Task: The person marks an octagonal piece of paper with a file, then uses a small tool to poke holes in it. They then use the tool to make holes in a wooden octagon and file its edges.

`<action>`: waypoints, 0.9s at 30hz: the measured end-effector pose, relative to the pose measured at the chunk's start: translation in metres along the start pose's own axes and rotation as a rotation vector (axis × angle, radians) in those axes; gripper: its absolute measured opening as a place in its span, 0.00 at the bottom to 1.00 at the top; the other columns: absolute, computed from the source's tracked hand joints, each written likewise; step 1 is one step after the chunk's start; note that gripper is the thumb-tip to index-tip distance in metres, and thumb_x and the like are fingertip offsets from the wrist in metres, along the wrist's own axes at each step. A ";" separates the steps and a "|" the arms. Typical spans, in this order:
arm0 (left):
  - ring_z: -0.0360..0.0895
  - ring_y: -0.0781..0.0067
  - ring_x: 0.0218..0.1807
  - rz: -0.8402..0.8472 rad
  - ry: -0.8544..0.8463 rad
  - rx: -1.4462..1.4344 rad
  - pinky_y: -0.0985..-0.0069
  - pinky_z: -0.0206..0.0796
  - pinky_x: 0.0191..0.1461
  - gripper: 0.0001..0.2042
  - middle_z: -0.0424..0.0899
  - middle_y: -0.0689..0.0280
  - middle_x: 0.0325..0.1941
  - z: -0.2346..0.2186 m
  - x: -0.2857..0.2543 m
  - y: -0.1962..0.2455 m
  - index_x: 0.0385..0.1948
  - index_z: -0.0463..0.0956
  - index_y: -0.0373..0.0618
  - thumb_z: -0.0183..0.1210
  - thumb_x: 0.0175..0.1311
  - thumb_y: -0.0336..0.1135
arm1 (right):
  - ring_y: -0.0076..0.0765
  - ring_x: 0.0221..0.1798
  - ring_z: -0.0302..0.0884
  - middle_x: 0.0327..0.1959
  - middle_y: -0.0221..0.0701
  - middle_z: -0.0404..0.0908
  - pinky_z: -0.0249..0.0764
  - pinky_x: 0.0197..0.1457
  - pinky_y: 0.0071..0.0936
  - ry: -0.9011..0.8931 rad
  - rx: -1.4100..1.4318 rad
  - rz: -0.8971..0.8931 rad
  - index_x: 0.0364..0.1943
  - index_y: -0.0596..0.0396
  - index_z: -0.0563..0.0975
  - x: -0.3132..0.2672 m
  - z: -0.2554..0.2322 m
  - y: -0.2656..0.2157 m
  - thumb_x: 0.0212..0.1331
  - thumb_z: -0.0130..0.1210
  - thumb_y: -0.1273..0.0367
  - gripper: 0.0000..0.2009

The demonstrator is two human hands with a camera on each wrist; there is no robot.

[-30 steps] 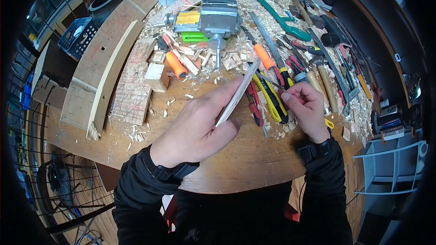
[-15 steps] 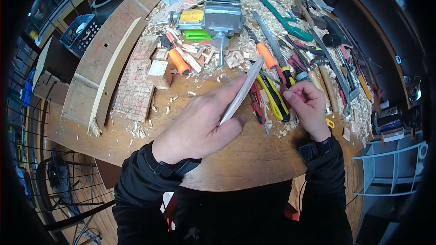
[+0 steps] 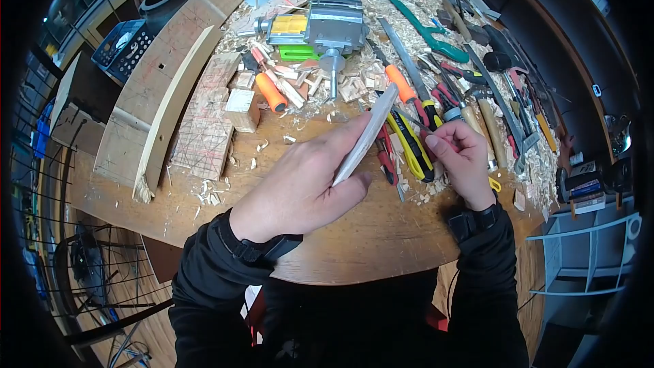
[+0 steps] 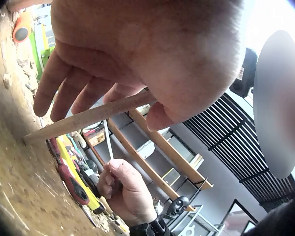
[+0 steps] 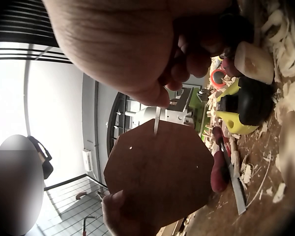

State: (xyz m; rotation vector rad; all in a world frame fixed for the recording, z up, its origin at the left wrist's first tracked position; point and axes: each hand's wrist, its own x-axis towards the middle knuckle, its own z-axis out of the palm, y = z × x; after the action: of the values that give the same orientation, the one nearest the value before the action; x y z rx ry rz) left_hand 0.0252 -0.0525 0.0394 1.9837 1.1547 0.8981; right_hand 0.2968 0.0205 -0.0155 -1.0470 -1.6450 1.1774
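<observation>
My left hand [image 3: 300,180] grips a flat wooden board [image 3: 368,138] between thumb and fingers, tilted on edge above the table. In the right wrist view this board [image 5: 160,172] shows its broad face, with several straight sides like an octagon. My right hand [image 3: 463,160] pinches a thin, narrow, pale grey strip [image 4: 108,140] between thumb and curled fingers. The strip's far end reaches to the board's upper edge in the right wrist view; I cannot tell what kind of tool it is. Below the hands lies a yellow-and-black utility knife [image 3: 409,146].
A metal vise [image 3: 334,27] stands at the back centre among wood chips. Orange-handled tools [image 3: 271,92], a wood block [image 3: 242,110] and a long curved wood piece [image 3: 167,116] lie left. A green-handled saw [image 3: 443,48], files and more tools crowd the right among shavings.
The head view has shifted slightly, so the table and tools sit a little to the right. Both hands keep their grip, with hardly any movement.
</observation>
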 end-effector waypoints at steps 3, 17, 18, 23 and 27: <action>0.78 0.38 0.47 0.008 0.002 -0.014 0.58 0.71 0.51 0.32 0.77 0.39 0.47 0.000 0.000 -0.001 0.66 0.59 0.33 0.56 0.57 0.33 | 0.09 0.26 0.68 0.26 0.20 0.77 0.62 0.28 0.10 0.000 -0.005 0.001 0.37 0.59 0.76 0.000 0.000 0.000 0.64 0.61 0.72 0.06; 0.77 0.37 0.49 0.003 0.006 0.002 0.57 0.71 0.53 0.31 0.77 0.37 0.50 0.001 -0.001 -0.002 0.65 0.60 0.33 0.55 0.58 0.34 | 0.07 0.23 0.65 0.24 0.18 0.75 0.58 0.25 0.10 -0.001 -0.004 0.013 0.36 0.59 0.76 0.000 -0.001 0.000 0.64 0.61 0.72 0.06; 0.77 0.37 0.50 -0.007 -0.003 0.012 0.57 0.71 0.53 0.31 0.77 0.37 0.50 0.000 -0.001 -0.002 0.65 0.60 0.33 0.55 0.58 0.34 | 0.09 0.26 0.68 0.25 0.20 0.77 0.62 0.29 0.10 -0.003 -0.009 0.036 0.36 0.59 0.76 -0.001 -0.002 -0.002 0.63 0.60 0.73 0.05; 0.77 0.36 0.51 -0.003 -0.002 0.024 0.57 0.70 0.54 0.32 0.76 0.36 0.52 0.001 -0.001 -0.002 0.65 0.60 0.33 0.56 0.58 0.34 | 0.07 0.23 0.65 0.24 0.18 0.75 0.58 0.25 0.10 0.011 -0.025 0.004 0.36 0.59 0.77 0.000 0.000 0.000 0.63 0.61 0.71 0.06; 0.77 0.36 0.50 0.007 -0.004 0.040 0.57 0.70 0.54 0.32 0.76 0.35 0.51 0.002 -0.001 -0.003 0.65 0.60 0.32 0.56 0.58 0.35 | 0.07 0.23 0.65 0.24 0.18 0.75 0.58 0.25 0.10 0.002 -0.018 0.023 0.36 0.59 0.77 -0.001 -0.001 -0.001 0.64 0.61 0.71 0.06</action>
State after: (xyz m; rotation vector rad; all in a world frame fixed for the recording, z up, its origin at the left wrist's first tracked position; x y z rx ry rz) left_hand 0.0248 -0.0530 0.0354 2.0216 1.1726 0.8813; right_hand 0.2975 0.0199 -0.0149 -1.0809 -1.6481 1.1785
